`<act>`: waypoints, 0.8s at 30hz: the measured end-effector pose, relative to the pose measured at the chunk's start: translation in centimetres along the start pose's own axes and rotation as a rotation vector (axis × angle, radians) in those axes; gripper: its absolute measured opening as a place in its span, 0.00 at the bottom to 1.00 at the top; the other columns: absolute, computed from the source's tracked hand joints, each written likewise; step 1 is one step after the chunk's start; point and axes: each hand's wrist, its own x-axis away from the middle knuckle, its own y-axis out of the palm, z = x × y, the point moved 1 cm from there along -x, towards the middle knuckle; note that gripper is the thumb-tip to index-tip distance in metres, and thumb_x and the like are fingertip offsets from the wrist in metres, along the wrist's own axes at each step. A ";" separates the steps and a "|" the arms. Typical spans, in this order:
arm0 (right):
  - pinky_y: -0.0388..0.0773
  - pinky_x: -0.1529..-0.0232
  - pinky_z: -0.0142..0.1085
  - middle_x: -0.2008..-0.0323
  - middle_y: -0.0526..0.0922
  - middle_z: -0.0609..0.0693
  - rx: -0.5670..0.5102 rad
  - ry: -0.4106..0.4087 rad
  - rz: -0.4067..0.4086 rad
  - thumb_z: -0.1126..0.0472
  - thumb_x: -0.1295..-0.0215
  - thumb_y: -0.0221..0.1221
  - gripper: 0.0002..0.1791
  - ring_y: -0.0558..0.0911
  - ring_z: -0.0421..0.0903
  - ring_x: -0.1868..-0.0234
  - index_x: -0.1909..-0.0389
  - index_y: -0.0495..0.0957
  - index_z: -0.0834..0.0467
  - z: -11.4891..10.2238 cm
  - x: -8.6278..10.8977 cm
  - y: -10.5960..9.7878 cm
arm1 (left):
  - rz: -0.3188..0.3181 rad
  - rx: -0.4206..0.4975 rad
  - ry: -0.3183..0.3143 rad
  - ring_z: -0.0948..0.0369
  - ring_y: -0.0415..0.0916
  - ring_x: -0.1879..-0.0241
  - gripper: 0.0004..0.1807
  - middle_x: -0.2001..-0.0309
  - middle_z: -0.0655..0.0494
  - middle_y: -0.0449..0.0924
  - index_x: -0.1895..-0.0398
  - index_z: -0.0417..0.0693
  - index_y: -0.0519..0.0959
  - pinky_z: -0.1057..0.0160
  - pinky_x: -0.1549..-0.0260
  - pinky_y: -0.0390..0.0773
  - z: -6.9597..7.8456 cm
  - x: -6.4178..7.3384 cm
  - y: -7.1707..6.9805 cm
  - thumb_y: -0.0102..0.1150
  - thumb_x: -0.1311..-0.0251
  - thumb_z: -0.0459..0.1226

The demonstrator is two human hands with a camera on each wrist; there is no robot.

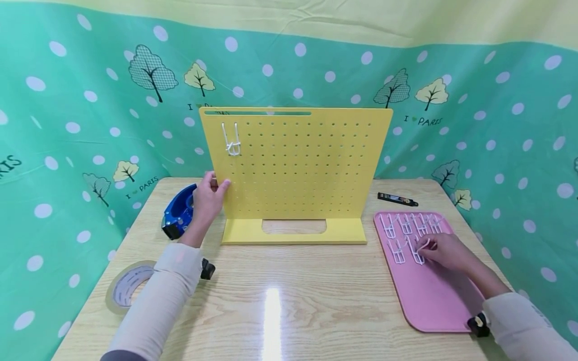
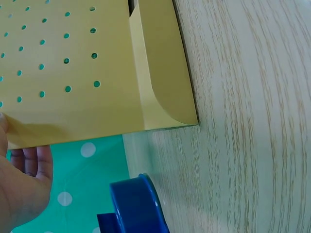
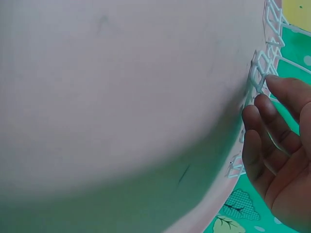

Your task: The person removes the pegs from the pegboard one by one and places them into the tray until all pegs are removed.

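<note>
A yellow pegboard stands upright on its flat foot. My left hand grips its left edge, thumb on the front face and fingers behind. Near the board's top left corner hangs one white wire hook. On the right lies a pink tray with several white wire hooks lined up in rows at its far end. My right hand reaches over the tray and pinches a white wire hook in the front row between thumb and fingertips.
A blue tape dispenser sits left of the board, beside my left hand. Closer to me lies a roll of clear tape, partly covered by my left sleeve. A black marker lies behind the tray. A green patterned cloth hangs behind the table.
</note>
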 end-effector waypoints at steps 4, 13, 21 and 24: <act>0.74 0.68 0.30 0.71 0.85 0.43 0.002 -0.003 -0.003 0.58 0.35 0.67 0.04 0.76 0.35 0.69 0.66 0.86 0.55 0.2 0.0 0.1 | 0.011 0.000 0.014 0.51 0.78 0.60 0.21 0.57 0.42 0.81 0.42 0.45 0.73 0.65 0.66 0.76 -0.1 0.0 0.0 0.56 0.27 0.51; 0.75 0.68 0.30 0.69 0.85 0.43 0.016 -0.007 -0.028 0.59 0.37 0.68 0.03 0.77 0.37 0.68 0.63 0.86 0.52 0.1 0.1 -0.4 | 0.006 -0.002 -0.003 0.50 0.78 0.59 0.22 0.56 0.42 0.81 0.41 0.46 0.73 0.63 0.64 0.77 -0.2 0.0 0.2 0.55 0.27 0.51; 0.78 0.63 0.37 0.65 0.85 0.48 0.065 0.020 -0.010 0.62 0.38 0.65 0.09 0.81 0.45 0.63 0.57 0.86 0.54 0.1 0.2 -2.6 | 0.014 -0.004 0.010 0.50 0.78 0.60 0.21 0.57 0.42 0.81 0.43 0.45 0.73 0.64 0.66 0.76 -0.2 0.0 0.2 0.56 0.27 0.50; 0.79 0.62 0.37 0.65 0.85 0.49 0.071 -0.004 0.028 0.64 0.37 0.63 0.10 0.82 0.46 0.63 0.56 0.86 0.58 0.2 0.0 -3.6 | 0.018 -0.005 0.017 0.50 0.78 0.60 0.21 0.57 0.42 0.81 0.43 0.45 0.73 0.65 0.67 0.76 -0.2 0.0 0.1 0.56 0.27 0.50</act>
